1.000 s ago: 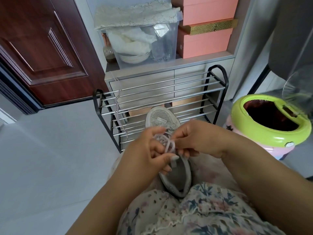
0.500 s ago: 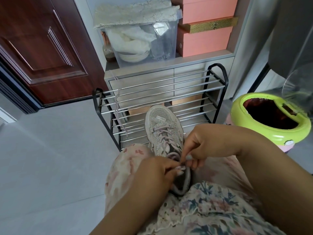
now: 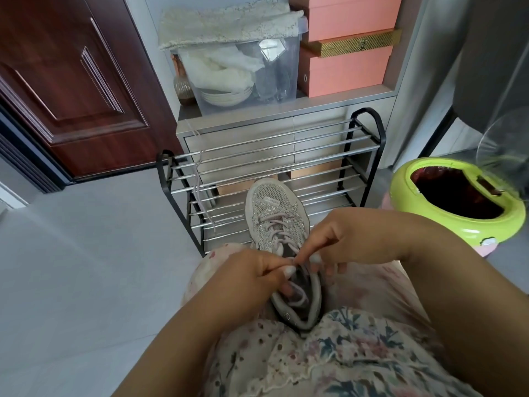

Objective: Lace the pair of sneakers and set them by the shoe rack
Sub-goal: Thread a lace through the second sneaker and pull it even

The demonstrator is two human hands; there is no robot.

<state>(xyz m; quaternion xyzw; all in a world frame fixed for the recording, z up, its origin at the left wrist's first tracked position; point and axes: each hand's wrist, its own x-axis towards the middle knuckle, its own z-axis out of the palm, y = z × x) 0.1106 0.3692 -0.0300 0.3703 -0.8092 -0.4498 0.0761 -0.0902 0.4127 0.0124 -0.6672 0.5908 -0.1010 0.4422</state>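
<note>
A grey mesh sneaker [image 3: 272, 213] lies on my lap, toe pointing at the black-and-chrome shoe rack [image 3: 369, 130]. Its pale pink lace [image 3: 274, 223] crosses through the front eyelets. My left hand [image 3: 252, 275] pinches a lace end at the sneaker's left collar. My right hand [image 3: 352, 239] pinches the lace at the top eyelets on the right. A loose lace end lies inside the shoe opening. A second pale lace [image 3: 200, 179] hangs over the rack's left bars. The other sneaker is not in view.
A lime-green bin [image 3: 406, 196] with a dark liner stands right of the rack. Behind the rack is a grey drawer cabinet [image 3: 315, 121] carrying a clear storage box [image 3: 274, 70] and pink boxes [image 3: 346, 70]. A dark wooden door [image 3: 71, 81] is at left, grey floor below it.
Both hands have slid from the sneaker's middle lacing back to its collar, uncovering the laced front. The hands now pinch the lace near the top eyelets.
</note>
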